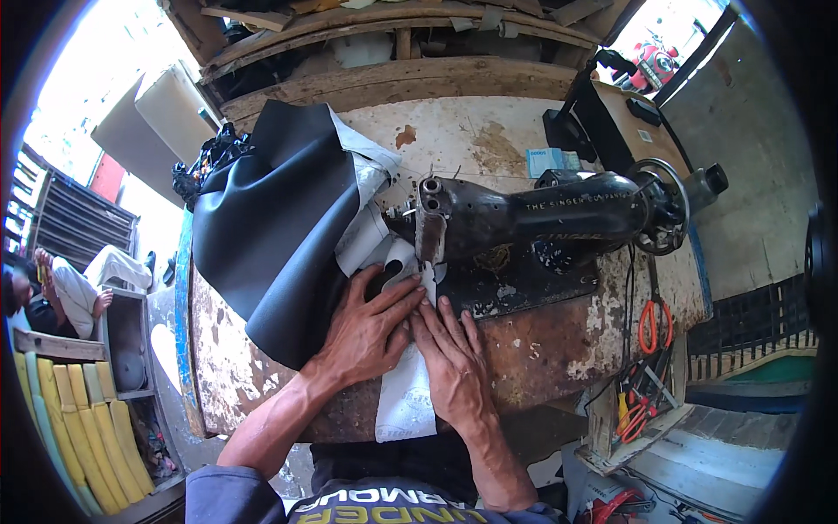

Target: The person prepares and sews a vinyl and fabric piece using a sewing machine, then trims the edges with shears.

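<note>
A large black leather-like sheet (262, 218) with a pale backing is draped over the left of the table, its folded edge running beneath the head of a black sewing machine (541, 210). My left hand (371, 327) grips the folded material beside the needle area, its fingers reaching over the fold. My right hand (449, 362) lies with fingers stretched out, pressing on a pale strip (406, 402) that hangs toward the table's near edge. Both hands' fingertips nearly meet just in front of the presser area. The needle tip is hidden from view.
Orange-handled scissors (650, 327) and other hand tools hang at the worn table's (585, 349) right side. A black plastic bag (209, 162) sits at the far left. Yellow foam-like strips (87, 428) stand on a shelf at left, below a seated person (74, 288).
</note>
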Demonstrator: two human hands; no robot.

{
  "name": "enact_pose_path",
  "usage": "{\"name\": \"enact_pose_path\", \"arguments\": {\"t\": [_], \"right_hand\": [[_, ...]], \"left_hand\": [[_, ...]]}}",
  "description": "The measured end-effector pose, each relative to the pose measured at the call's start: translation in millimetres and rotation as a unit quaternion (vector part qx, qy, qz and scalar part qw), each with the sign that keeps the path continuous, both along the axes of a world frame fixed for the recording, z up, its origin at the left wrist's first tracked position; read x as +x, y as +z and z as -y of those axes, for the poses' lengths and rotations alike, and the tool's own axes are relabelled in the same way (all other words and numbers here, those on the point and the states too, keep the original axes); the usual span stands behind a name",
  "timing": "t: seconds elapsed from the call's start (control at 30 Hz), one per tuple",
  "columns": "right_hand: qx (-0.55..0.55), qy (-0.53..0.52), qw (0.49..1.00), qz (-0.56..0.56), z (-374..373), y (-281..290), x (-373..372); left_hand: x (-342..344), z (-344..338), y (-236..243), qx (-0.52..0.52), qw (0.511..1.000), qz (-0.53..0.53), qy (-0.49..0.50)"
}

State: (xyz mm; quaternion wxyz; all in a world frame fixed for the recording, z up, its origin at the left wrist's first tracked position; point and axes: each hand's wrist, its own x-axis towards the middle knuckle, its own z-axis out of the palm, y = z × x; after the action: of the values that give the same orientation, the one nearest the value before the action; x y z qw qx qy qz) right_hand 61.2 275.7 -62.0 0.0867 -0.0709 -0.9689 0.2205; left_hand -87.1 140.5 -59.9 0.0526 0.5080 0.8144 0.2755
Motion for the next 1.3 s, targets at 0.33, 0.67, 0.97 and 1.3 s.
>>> {"name": "enact_pose_path", "arguments": {"t": [0.33, 0.67, 0.97, 1.3], "right_hand": [[0.016, -0.007, 1.0, 0.003, -2, 6, -8], [-0.006, -0.013, 1.0, -0.022, -9, 1, -10], [0.026, -0.008, 0.999, -0.029, -6, 4, -13], [0.036, -0.012, 0.999, -0.023, -1, 5, -11]], "left_hand": [[-13, -3, -3, 0.003, 1.0, 0.01, -0.015], [-36, 5, 3, -0.016, 0.997, 0.049, -0.063], [-36, 4, 0, -0.013, 0.997, 0.049, -0.057], [-34, 1, 1, -0.026, 0.999, 0.022, -0.041]]}}
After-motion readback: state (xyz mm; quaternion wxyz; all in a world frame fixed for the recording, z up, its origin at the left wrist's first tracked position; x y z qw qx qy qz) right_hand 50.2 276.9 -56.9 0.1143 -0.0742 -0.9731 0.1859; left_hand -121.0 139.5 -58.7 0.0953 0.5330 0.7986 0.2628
